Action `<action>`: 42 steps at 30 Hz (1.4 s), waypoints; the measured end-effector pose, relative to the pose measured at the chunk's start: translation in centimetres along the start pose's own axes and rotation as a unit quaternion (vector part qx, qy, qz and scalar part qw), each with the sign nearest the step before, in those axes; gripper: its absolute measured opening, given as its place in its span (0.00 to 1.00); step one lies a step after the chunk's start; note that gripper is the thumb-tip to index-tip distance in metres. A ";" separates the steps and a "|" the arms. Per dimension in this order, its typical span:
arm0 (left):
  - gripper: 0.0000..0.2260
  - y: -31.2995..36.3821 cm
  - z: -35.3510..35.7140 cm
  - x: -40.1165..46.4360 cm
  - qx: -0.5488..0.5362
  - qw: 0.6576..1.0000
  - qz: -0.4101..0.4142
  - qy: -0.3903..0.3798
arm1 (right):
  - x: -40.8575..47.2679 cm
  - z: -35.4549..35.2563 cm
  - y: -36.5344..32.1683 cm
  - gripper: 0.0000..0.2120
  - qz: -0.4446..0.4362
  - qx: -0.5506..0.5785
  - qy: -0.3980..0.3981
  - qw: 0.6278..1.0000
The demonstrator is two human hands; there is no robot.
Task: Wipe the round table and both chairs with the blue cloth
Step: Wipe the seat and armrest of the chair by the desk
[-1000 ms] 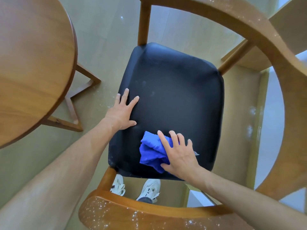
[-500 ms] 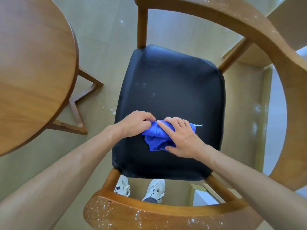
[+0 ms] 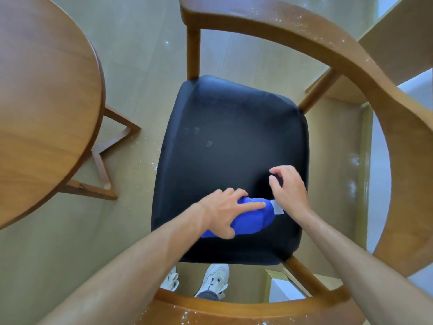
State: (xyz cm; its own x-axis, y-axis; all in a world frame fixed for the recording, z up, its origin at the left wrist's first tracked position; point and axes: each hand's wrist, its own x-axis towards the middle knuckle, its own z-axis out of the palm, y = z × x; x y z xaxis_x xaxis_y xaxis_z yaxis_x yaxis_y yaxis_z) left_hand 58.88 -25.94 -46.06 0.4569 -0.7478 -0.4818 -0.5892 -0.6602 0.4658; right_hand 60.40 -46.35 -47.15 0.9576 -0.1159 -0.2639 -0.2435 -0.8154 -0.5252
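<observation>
at the near edge the wooden backrest rail (image 3: 234,310) of the chair curves across, with white specks on it, and two white shoes (image 3: 210,282) stand on the floor below the seat. on the near part of the black seat (image 3: 229,141) lies the blue cloth (image 3: 253,219), bunched up, with a small white label at its right end. the left hand (image 3: 225,208) rests on top of the cloth, its fingers (image 3: 254,205) stretched out flat and pressing it down. the right hand (image 3: 289,188) is just right of the cloth, above the seat, its fingers loosely bent and grasping nothing. some pale marks show on the seat further away. the round worktop (image 3: 44,95) is to the left, and its wooden base stands on the floor.
</observation>
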 end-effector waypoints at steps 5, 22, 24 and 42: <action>0.40 1.0 3.0 -0.5 0.076 0.997 0.008 0.018 | 0.5 1.7 0.7 0.09 0.043 -0.013 0.022 0.999; 0.39 -3.5 3.8 -2.7 0.006 0.923 -0.285 0.258 | 2.5 8.2 -4.0 0.24 -0.046 -0.139 0.046 0.988; 0.40 -4.6 3.7 -2.6 0.050 0.932 -0.257 0.251 | 2.6 9.3 -3.5 0.25 -0.051 -0.182 0.044 0.981; 0.27 -25.1 -7.4 2.8 -0.291 0.789 -0.429 0.330 | 2.9 12.1 -2.2 0.27 -0.059 -0.199 0.140 0.968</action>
State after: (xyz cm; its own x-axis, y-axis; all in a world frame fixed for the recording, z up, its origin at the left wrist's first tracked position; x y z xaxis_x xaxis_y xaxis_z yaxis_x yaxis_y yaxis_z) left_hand 79.88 -11.93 -53.59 0.8817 0.2457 -0.4027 0.4439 -0.7211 0.5320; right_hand 61.79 -38.00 -56.56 0.9929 -0.1128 0.0367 -0.1050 -0.9798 -0.1705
